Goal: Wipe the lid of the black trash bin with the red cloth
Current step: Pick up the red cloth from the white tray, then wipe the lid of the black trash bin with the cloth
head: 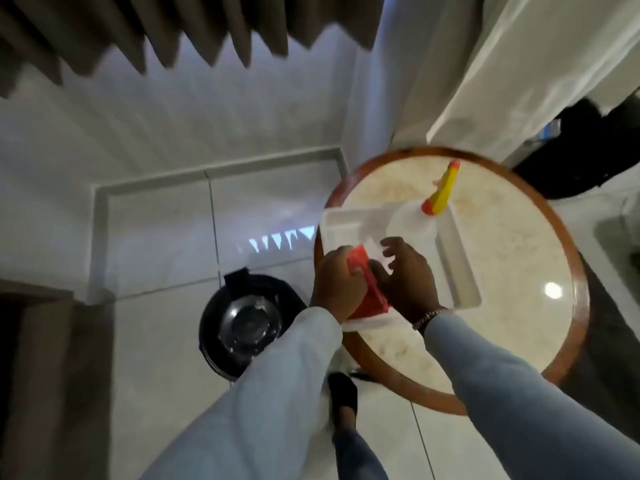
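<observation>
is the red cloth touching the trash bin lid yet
Apart. The head view shows the red cloth held in both hands over the white tray on the table, while the trash bin lid sits on the floor.

a round surface (512, 258) with a pale stone-like top and a brown wooden rim carries a white tray (457, 271) near its left edge. beside it, on the glossy white tiled floor (159, 230), stands a black trash bin (242, 323).

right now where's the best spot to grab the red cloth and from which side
Take the red cloth by its upper folded edge, coming from above. It stands bunched over the near corner of the white tray, with the left hand and right hand on either side of it, so only the top is free.
</observation>
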{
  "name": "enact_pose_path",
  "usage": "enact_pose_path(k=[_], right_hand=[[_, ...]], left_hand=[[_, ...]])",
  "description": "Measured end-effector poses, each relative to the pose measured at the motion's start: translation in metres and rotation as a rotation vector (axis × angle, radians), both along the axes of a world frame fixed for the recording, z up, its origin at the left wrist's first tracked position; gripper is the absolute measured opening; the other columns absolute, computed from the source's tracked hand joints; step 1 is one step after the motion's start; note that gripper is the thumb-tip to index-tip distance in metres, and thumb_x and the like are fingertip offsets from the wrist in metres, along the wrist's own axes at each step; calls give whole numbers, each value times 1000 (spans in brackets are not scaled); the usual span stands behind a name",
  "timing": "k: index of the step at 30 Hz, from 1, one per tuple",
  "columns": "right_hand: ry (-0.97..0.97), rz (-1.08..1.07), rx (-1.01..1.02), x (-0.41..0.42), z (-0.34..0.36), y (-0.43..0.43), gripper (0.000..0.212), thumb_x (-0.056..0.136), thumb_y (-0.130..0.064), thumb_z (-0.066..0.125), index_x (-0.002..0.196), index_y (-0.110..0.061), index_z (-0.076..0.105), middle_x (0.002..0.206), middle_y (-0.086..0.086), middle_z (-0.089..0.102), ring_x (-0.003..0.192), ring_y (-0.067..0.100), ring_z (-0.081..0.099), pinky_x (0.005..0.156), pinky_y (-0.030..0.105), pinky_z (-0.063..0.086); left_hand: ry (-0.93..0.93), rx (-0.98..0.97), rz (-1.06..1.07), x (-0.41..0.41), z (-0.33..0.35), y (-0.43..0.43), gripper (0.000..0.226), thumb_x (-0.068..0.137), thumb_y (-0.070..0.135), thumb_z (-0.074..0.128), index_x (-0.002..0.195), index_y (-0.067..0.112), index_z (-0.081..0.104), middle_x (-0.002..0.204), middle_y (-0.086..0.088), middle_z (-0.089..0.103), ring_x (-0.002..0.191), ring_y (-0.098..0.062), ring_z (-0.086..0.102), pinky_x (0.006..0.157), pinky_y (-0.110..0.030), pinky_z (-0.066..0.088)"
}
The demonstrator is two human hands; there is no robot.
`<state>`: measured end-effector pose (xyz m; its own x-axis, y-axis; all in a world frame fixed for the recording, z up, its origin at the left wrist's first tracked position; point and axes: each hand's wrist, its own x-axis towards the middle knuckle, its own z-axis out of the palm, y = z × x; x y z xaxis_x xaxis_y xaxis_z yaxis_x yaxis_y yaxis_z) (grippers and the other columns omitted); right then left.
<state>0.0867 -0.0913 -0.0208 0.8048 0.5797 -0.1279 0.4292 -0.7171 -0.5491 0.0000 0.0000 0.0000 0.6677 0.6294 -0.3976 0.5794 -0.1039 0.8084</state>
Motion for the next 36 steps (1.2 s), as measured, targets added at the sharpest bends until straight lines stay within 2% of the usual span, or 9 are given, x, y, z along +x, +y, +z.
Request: enact_pose_path(k=[6, 12, 14, 16, 21, 25, 29, 32, 36], right_hand=[[182, -97, -105, 5, -68, -7, 56, 81, -38, 69, 126, -15, 45, 117, 13, 68, 102, 35, 64, 83, 42, 52], [361, -265, 158, 4, -75, -7, 59, 74, -22, 80, 126, -13, 52, 99, 5, 68, 91, 24, 67, 78, 31, 54], [453, -296, 269, 7, -61, -10, 58, 75, -20, 80, 125, -14, 53, 107, 7, 67, 94, 27, 68, 79, 45, 60], [520, -295, 387, 7, -42, -13, 55, 75, -17, 80, 124, -12, 55, 111, 11, 67, 95, 28, 70, 74, 46, 63], [656, -224, 629, -20, 5, -1, 54, 71, -23, 75, 122, -18, 59, 114, 7, 70, 100, 19, 71, 75, 33, 62], [627, -88, 692, -72, 6, 26, 51, 73, -24, 77, 121, -21, 59, 115, 3, 70, 102, 17, 71, 76, 30, 61], [601, 14, 700, -127, -39, 59, 46, 75, -30, 73, 118, -26, 58, 121, 0, 66, 111, 16, 66, 84, 31, 59], [669, 26, 645, -160, -92, 86, 48, 82, -29, 72, 126, -23, 53, 127, -2, 60, 116, 16, 62, 89, 43, 58], [660, -21, 555, -183, -166, 110, 51, 79, -19, 66, 128, -16, 54, 131, -3, 57, 117, 14, 60, 89, 45, 59]], left_hand=[[-3, -52, 111, 18, -56, -29, 54, 90, 7, 51, 141, 21, 39, 148, -6, 43, 138, -26, 39, 109, -42, 38], [-66, -88, 273, 22, -68, -41, 51, 90, 9, 52, 139, 22, 43, 149, -3, 42, 137, -21, 41, 98, -21, 34], [-135, -120, 332, 18, -55, -43, 50, 89, 15, 53, 138, 26, 44, 148, -1, 43, 135, -20, 43, 104, -26, 38], [-231, -110, 377, 11, -40, -42, 52, 86, 21, 54, 136, 28, 43, 147, 0, 45, 133, -17, 45, 105, -36, 45], [-346, -238, 464, -30, -27, -11, 44, 89, 23, 62, 131, 25, 48, 122, 10, 61, 104, 1, 58, 78, -11, 51], [-451, -421, 503, -85, -45, 28, 40, 84, 24, 68, 121, 28, 55, 100, 14, 73, 94, -3, 70, 74, -22, 59], [-502, -593, 576, -143, -94, 66, 57, 77, 21, 64, 132, 14, 51, 125, -13, 66, 113, -32, 64, 94, -52, 52], [-476, -623, 607, -179, -138, 89, 53, 77, 17, 63, 129, 13, 54, 123, -13, 67, 113, -30, 65, 92, -45, 52], [-293, -368, 502, -200, -191, 110, 37, 87, 12, 65, 123, 18, 58, 109, -1, 71, 99, -14, 68, 81, -27, 57]])
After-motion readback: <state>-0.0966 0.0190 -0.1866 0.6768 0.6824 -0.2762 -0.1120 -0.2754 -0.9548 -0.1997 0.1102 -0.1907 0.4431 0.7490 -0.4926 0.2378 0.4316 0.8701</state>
